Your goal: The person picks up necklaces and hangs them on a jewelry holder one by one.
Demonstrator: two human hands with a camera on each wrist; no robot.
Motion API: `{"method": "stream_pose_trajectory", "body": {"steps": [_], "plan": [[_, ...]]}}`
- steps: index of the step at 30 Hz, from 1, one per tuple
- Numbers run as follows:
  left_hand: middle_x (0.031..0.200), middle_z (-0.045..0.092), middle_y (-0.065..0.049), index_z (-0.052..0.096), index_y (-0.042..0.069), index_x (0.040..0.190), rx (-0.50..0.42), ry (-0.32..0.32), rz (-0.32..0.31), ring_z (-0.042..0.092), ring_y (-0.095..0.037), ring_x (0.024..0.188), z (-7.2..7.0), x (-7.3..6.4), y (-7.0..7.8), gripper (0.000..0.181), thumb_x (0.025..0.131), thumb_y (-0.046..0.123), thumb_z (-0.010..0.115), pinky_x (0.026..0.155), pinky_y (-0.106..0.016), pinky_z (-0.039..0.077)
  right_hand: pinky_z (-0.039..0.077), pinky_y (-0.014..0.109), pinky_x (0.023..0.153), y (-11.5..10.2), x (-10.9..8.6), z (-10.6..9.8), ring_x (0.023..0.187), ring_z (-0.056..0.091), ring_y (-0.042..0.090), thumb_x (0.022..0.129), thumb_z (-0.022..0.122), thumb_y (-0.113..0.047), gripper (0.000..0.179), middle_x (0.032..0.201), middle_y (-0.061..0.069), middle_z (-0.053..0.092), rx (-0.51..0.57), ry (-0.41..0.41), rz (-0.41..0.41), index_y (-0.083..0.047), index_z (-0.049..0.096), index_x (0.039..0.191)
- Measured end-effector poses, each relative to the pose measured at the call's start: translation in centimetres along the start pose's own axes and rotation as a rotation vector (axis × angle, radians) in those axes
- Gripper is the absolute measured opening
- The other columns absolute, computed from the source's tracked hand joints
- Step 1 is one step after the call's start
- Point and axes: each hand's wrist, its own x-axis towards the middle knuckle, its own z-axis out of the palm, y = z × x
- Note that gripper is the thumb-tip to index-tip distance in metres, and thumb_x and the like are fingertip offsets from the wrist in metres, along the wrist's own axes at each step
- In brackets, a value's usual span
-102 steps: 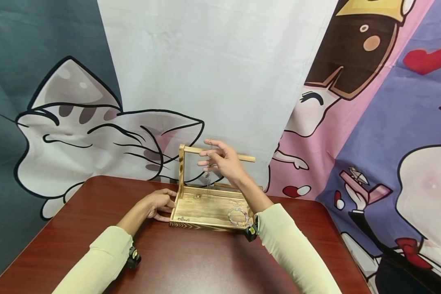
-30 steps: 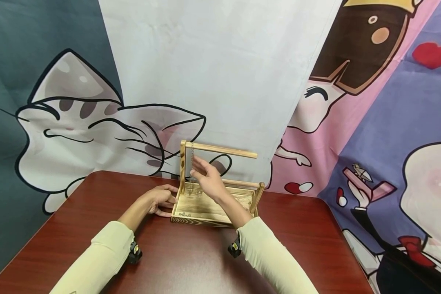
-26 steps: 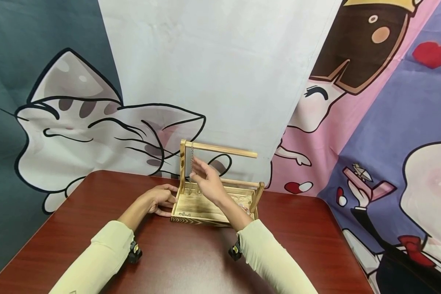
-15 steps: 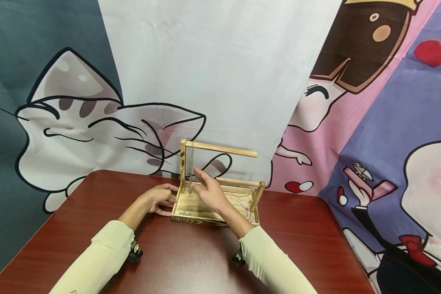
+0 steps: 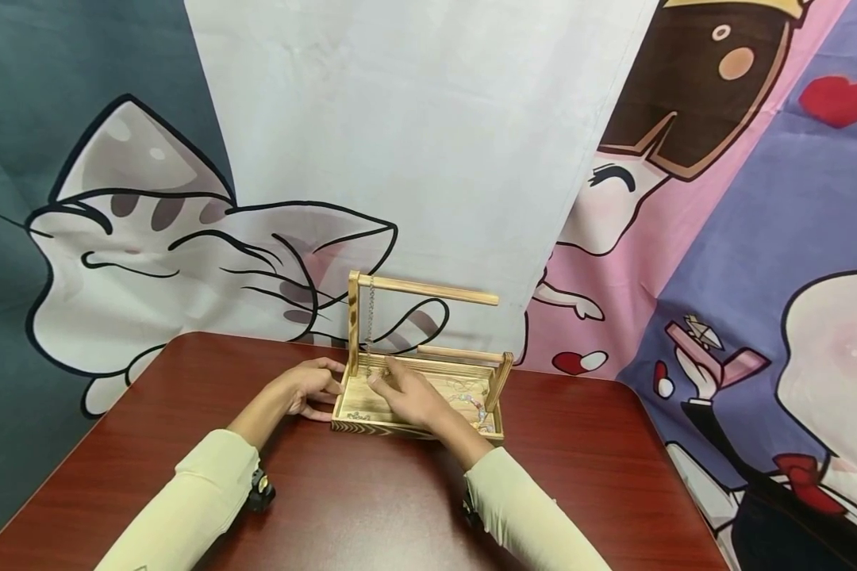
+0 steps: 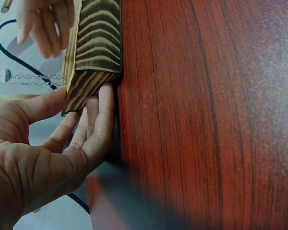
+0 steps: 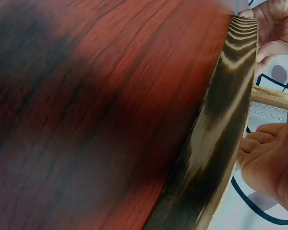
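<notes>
A wooden jewelry stand (image 5: pixel 428 290) has two bars above a shallow tray (image 5: pixel 382 427). A fine silver chain necklace (image 5: pixel 370 317) hangs from the upper bar, close to the left post; a small round piece (image 6: pixel 6 75) shows on it in the left wrist view. My left hand (image 5: pixel 313 388) holds the tray's left end, thumb at the rim and fingers against the outer wall. Over the tray, my right hand (image 5: pixel 410 394) reaches down beside the chain's lower end; its fingers are relaxed, with nothing visible in them. A beaded bracelet (image 5: pixel 480 406) lies at the tray's right.
Small metallic jewelry (image 5: pixel 359 415) lies in the tray's front left corner. A shorter, lower bar (image 5: pixel 464 354) joins the right post (image 5: pixel 500 382). The stand sits on a reddish-brown table (image 5: pixel 357 492), and a printed cartoon cloth (image 5: pixel 457 159) hangs behind.
My right hand has brought the chain left onto the upper bar, let go of it and moved down along it into the tray. My left hand has stayed at the tray's end.
</notes>
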Motion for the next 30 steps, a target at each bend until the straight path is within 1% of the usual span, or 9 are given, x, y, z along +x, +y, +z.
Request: {"method": "stream_pose_trajectory", "body": {"steps": [4,6,9,12,17,20,23,26,30], "plan": [[0.13,0.068,-0.022,0.04,0.004,0.163,-0.002,0.0,-0.002,0.071,-0.03,0.118,0.0,0.0,-0.1,0.063,0.104,-0.003,0.062,0.086,-0.048,0.07,0.032,0.054,0.141,0.2,0.2,0.5,0.17,0.039,0.036,0.115,0.031,-0.074,0.093,0.177,0.017,0.047,-0.085,-0.066,0.019,-0.006,0.031,0.177],[0.128,0.07,-0.02,0.041,0.004,0.162,-0.005,0.001,-0.003,0.071,-0.029,0.117,0.1,0.0,-0.2,0.063,0.103,-0.003,0.062,0.086,-0.047,0.07,0.025,0.054,0.144,0.1,0.4,0.7,0.174,0.027,0.036,0.115,0.029,-0.075,0.094,0.183,0.018,0.036,-0.121,-0.094,0.027,-0.005,0.031,0.177],[0.125,0.072,-0.018,0.042,0.005,0.162,-0.008,0.005,-0.004,0.072,-0.028,0.115,0.2,0.1,-0.2,0.063,0.103,-0.003,0.063,0.085,-0.047,0.07,0.025,0.053,0.144,-0.1,0.5,0.9,0.175,0.024,0.036,0.115,0.027,-0.075,0.094,0.186,0.019,0.026,-0.186,-0.116,0.032,-0.004,0.033,0.176],[0.126,0.072,-0.018,0.041,0.004,0.162,-0.003,-0.001,0.003,0.072,-0.028,0.116,0.2,0.1,-0.2,0.062,0.104,-0.003,0.062,0.085,-0.047,0.07,0.025,0.052,0.144,-0.2,0.7,1.1,0.175,0.024,0.035,0.115,0.025,-0.076,0.095,0.187,0.018,0.025,-0.236,-0.125,0.029,-0.004,0.033,0.176],[0.128,0.071,-0.019,0.042,0.005,0.162,0.002,0.002,0.0,0.07,-0.029,0.118,0.3,0.1,-0.1,0.061,0.104,-0.003,0.061,0.085,-0.047,0.071,0.029,0.049,0.143,-0.3,0.8,1.3,0.174,0.028,0.034,0.112,0.022,-0.081,0.1,0.186,0.017,0.027,-0.335,-0.131,0.024,-0.005,0.034,0.176],[0.128,0.071,-0.019,0.042,0.004,0.162,0.007,-0.001,0.005,0.071,-0.029,0.118,0.4,0.2,-0.2,0.061,0.104,-0.002,0.061,0.085,-0.047,0.071,0.034,0.048,0.141,-0.3,1.0,1.6,0.172,0.033,0.035,0.112,0.023,-0.081,0.1,0.185,0.017,0.032,-0.399,-0.124,0.017,-0.004,0.037,0.175],[0.13,0.069,-0.02,0.042,0.004,0.162,0.01,-0.002,0.009,0.071,-0.028,0.118,0.3,0.2,-0.2,0.062,0.104,-0.002,0.062,0.085,-0.047,0.071,0.039,0.048,0.138,-0.3,1.1,1.7,0.169,0.039,0.036,0.113,0.025,-0.079,0.097,0.184,0.016,0.036,-0.436,-0.119,0.024,-0.004,0.041,0.173],[0.131,0.069,-0.02,0.041,0.004,0.162,0.01,0.002,0.008,0.071,-0.028,0.117,0.1,0.2,-0.2,0.062,0.104,-0.002,0.062,0.084,-0.047,0.071,0.045,0.048,0.135,-0.3,1.4,1.8,0.165,0.046,0.036,0.114,0.027,-0.078,0.095,0.183,0.014,0.039,-0.462,-0.113,0.028,-0.005,0.046,0.171],[0.128,0.071,-0.019,0.041,0.004,0.163,0.011,0.003,0.006,0.071,-0.028,0.117,0.0,0.1,-0.2,0.063,0.104,-0.002,0.062,0.084,-0.046,0.07,0.052,0.048,0.128,-0.4,1.6,1.9,0.157,0.056,0.037,0.114,0.03,-0.077,0.09,0.179,0.014,0.047,-0.499,-0.106,0.018,-0.006,0.061,0.16]]}}
